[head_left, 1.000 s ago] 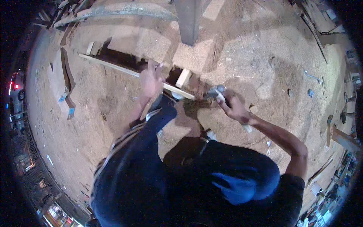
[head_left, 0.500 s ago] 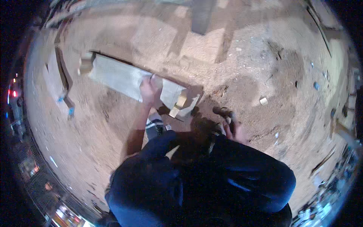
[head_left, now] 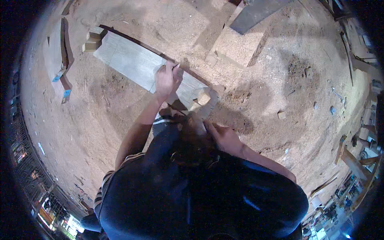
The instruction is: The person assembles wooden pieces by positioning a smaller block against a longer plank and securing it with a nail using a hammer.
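Note:
A long pale grey board [head_left: 124,56] lies slantwise on the sandy ground in front of me. My left hand [head_left: 166,82] is closed over its middle, with thumb and fingers pinched near the far edge. Whatever is between those fingertips is too small to name. My right hand [head_left: 226,138] is low beside the board's right end, fingers curled round something that shadow and blur hide. A small wood block [head_left: 203,98] rests on the board's right end. Wood blocks [head_left: 93,42] sit at its left end.
A dark plank [head_left: 256,16] and a flat pale panel [head_left: 240,46] lie beyond the board. Far left is a long wood piece [head_left: 64,44] with blue marks at its lower end. A small chip [head_left: 281,115] lies on the right, with scrap wood [head_left: 356,164] at the right rim.
My right hand has moved left and inward, nearer the board's right end, from beside a dark object. My left hand remains over the board. The whole view has shifted and turned somewhat.

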`<action>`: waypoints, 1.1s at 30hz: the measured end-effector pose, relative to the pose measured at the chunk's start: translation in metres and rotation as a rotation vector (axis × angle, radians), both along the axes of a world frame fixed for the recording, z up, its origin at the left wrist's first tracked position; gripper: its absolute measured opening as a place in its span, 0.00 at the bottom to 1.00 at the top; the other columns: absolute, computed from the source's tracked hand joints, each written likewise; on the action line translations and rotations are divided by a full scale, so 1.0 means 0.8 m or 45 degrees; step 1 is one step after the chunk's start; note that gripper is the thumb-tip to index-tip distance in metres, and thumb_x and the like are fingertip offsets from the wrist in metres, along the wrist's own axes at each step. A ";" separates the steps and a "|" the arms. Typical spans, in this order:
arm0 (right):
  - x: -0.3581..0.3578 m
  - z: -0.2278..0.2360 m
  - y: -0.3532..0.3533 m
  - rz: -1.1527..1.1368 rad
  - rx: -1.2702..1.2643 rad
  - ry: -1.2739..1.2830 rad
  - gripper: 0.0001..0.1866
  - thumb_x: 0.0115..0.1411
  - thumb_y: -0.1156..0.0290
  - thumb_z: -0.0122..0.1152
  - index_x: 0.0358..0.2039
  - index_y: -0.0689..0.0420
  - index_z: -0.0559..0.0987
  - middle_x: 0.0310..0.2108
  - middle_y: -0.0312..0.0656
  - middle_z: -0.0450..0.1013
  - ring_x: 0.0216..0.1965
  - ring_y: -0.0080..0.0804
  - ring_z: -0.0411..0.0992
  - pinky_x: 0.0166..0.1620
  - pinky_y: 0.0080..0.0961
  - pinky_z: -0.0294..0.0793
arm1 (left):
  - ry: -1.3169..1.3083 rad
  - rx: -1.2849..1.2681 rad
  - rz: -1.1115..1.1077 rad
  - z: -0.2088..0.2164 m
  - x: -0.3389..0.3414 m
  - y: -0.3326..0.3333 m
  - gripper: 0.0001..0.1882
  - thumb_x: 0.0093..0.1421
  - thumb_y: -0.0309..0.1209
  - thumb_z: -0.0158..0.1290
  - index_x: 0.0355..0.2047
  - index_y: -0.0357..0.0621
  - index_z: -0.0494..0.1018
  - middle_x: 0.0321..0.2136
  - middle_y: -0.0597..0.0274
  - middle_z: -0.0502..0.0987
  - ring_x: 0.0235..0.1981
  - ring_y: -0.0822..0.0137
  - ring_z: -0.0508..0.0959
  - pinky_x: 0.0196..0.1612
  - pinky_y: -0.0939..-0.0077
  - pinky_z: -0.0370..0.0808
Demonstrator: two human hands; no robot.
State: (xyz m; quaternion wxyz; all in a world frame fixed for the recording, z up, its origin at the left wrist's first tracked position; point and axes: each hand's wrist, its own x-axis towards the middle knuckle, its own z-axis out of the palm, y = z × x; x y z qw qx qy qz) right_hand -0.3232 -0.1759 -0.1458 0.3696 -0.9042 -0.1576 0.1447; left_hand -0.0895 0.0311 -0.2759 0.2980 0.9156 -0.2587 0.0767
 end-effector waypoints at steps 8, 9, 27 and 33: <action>-0.012 0.024 -0.021 -0.178 0.268 -0.458 0.32 0.58 0.71 0.60 0.63 0.62 0.67 0.42 0.56 0.77 0.34 0.48 0.80 0.34 0.40 0.82 | 0.049 -0.106 -0.035 -0.007 -0.002 0.004 0.10 0.62 0.27 0.57 0.40 0.41 0.68 0.20 0.47 0.74 0.23 0.45 0.77 0.30 0.52 0.73; -0.013 0.018 -0.022 -0.209 0.109 -0.715 0.33 0.58 0.72 0.59 0.65 0.62 0.65 0.45 0.58 0.77 0.36 0.51 0.80 0.36 0.42 0.82 | 0.078 -0.087 -0.032 -0.007 0.000 0.005 0.10 0.61 0.27 0.57 0.41 0.41 0.69 0.20 0.48 0.74 0.24 0.45 0.77 0.31 0.53 0.74; 0.003 -0.011 -0.008 0.015 -0.040 0.053 0.28 0.59 0.71 0.61 0.59 0.64 0.70 0.34 0.47 0.75 0.23 0.46 0.76 0.31 0.43 0.78 | -0.005 0.014 -0.094 0.000 0.005 -0.003 0.08 0.61 0.24 0.55 0.37 0.40 0.66 0.21 0.48 0.75 0.23 0.43 0.77 0.29 0.50 0.73; -0.026 -0.012 -0.012 0.004 0.122 -0.393 0.30 0.58 0.70 0.61 0.62 0.63 0.69 0.42 0.51 0.78 0.26 0.44 0.79 0.25 0.33 0.81 | 0.089 0.018 -0.087 -0.005 0.006 -0.005 0.16 0.57 0.25 0.59 0.42 0.43 0.64 0.22 0.48 0.77 0.26 0.42 0.78 0.32 0.50 0.73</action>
